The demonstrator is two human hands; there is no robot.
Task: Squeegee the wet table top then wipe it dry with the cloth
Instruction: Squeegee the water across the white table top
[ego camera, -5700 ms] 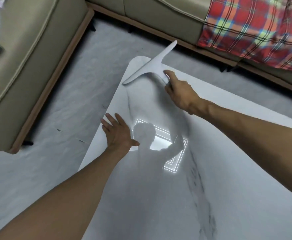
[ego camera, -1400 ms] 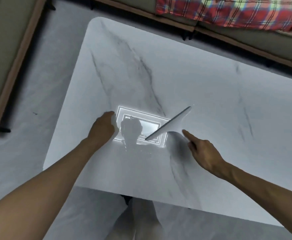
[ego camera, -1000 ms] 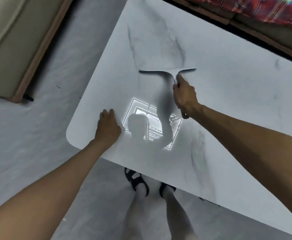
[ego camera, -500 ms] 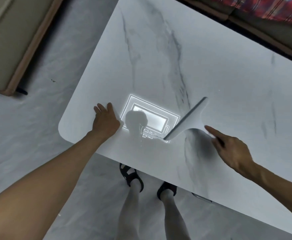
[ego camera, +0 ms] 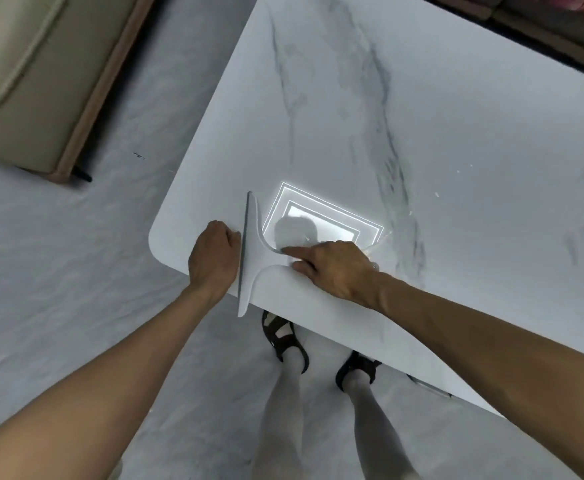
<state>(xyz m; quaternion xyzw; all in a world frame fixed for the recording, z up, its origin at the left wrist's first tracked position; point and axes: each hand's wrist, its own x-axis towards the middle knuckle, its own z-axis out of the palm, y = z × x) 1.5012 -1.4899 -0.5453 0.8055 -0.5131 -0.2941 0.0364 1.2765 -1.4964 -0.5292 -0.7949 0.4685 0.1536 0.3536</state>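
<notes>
On the glossy, grey-veined white marble table top (ego camera: 457,133), the smooth white T-shaped plastic squeegee (ego camera: 249,258) sits at the seven o'clock corner, its blade overhanging the edge. The right hand (ego camera: 335,268) grips its handle, forefinger outstretched. The left hand (ego camera: 214,261), at the blade's nine o'clock and flat before, is now an empty fist.

White marble-look table top (ego camera: 457,126) w/ grey veins, rounded corners, glossy; bright rect. light reflection (ego camera: 332,223) near its near-left corner. White T-shaped squeegee (ego camera: 249,261) lies there, grey blade twd left, near tip overhanging the near edge. Small bright flecks (ego camera: 436,194) further right.
</notes>
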